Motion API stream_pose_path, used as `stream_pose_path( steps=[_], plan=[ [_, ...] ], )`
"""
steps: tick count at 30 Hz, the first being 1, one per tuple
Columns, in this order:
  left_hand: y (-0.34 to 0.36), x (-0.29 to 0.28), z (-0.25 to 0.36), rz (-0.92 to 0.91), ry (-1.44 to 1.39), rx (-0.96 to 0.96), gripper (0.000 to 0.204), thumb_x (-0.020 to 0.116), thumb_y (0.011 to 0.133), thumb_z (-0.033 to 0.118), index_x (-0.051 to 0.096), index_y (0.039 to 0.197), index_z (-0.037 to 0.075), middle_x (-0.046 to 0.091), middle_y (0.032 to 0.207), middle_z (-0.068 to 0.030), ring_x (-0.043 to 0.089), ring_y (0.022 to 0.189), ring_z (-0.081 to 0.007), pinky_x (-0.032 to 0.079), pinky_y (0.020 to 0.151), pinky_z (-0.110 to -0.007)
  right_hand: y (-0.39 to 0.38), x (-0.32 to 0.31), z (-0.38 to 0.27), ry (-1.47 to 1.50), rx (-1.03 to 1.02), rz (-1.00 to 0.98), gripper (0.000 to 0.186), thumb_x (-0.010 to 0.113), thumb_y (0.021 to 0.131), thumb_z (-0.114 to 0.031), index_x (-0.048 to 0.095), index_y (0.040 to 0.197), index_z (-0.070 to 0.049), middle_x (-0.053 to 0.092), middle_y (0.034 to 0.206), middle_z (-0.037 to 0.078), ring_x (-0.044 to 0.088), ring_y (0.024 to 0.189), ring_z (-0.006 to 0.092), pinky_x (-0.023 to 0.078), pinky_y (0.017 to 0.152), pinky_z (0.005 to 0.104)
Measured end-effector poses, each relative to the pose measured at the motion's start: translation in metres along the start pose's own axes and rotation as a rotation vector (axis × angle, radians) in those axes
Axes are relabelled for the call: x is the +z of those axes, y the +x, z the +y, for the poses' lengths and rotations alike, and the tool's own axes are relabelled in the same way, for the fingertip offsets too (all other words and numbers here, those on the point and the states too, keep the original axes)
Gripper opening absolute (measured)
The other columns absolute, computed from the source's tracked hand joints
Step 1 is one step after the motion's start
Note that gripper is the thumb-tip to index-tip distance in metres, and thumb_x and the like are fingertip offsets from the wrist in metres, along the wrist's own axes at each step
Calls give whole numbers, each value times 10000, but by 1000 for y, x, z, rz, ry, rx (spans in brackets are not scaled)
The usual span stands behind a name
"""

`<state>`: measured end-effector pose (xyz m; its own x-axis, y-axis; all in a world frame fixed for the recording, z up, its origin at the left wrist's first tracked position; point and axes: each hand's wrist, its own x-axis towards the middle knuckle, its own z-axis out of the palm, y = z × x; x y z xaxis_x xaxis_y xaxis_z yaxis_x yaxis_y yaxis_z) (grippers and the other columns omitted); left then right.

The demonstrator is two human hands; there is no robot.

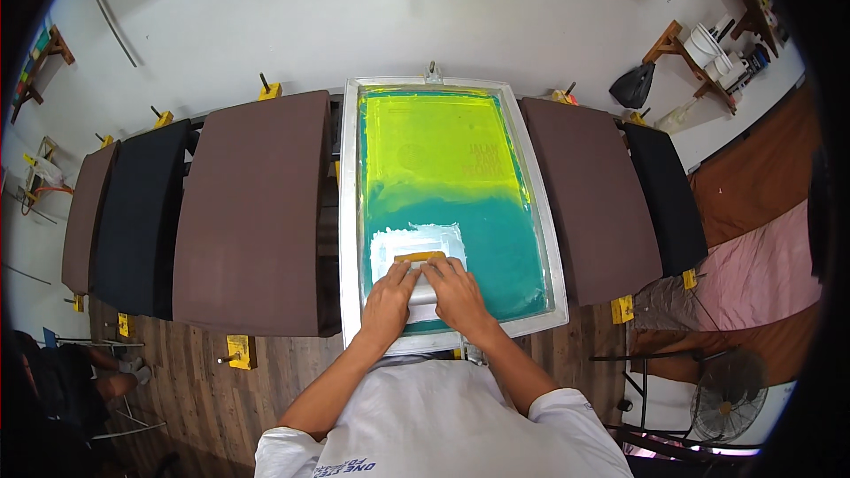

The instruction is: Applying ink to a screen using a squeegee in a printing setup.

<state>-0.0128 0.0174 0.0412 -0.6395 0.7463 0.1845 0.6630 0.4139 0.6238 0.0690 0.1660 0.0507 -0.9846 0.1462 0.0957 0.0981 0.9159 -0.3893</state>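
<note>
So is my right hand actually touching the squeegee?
Touching. The head view shows your right hand bent over the right side of the squeegee, with no gap showing between them.

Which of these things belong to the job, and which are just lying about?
Part of the job:
orange-edged scraper, under left fingers and right fingers
framed screen
white paint on the screen
probably the brown board to its left

Apparently just about:
fan
black bag
pink cloth
white tub
</note>
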Motion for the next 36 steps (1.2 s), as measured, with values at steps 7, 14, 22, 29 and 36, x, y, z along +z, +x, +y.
stream_pose_path(
  steps=[7,14,22,29,36],
  plan=[
    [2,-1,2,54,-38,32,645,555,621,-203,604,1239,-23,563,1328,-263,514,1275,-409,456,1035,-448,0,-6,-7,16,28,27,555,608,666,116,611,1204,-20,582,1259,137,522,1187,342,479,906,448],
    [-3,-8,9,2,-107,-22,583,554,662,-198,612,1223,-49,570,1297,-291,526,1253,-433,452,1043,-447,-3,-5,-7,78,36,13,544,613,655,128,627,1182,-6,588,1247,154,519,1184,358,482,926,441],
    [-9,-2,11,2,-134,-23,570,543,659,-198,608,1207,-55,565,1296,-292,532,1239,-439,466,1021,-456,-11,-1,-2,88,-20,40,540,612,672,124,617,1199,9,583,1248,166,510,1197,363,480,953,430],
    [-12,-3,9,-12,-119,-49,580,568,652,-189,600,1211,-36,553,1312,-269,553,1204,-438,491,985,-451,-13,-2,-8,43,14,-14,544,655,701,81,604,1236,-6,572,1265,157,495,1236,350,504,919,425],
    [-19,-11,19,-39,-127,-62,623,589,656,-175,574,1257,-11,524,1354,-237,530,1239,-421,490,985,-443,-16,-18,-20,109,84,-84,587,586,671,148,598,1240,7,563,1295,158,486,1222,378,430,1034,424]
  ],
)
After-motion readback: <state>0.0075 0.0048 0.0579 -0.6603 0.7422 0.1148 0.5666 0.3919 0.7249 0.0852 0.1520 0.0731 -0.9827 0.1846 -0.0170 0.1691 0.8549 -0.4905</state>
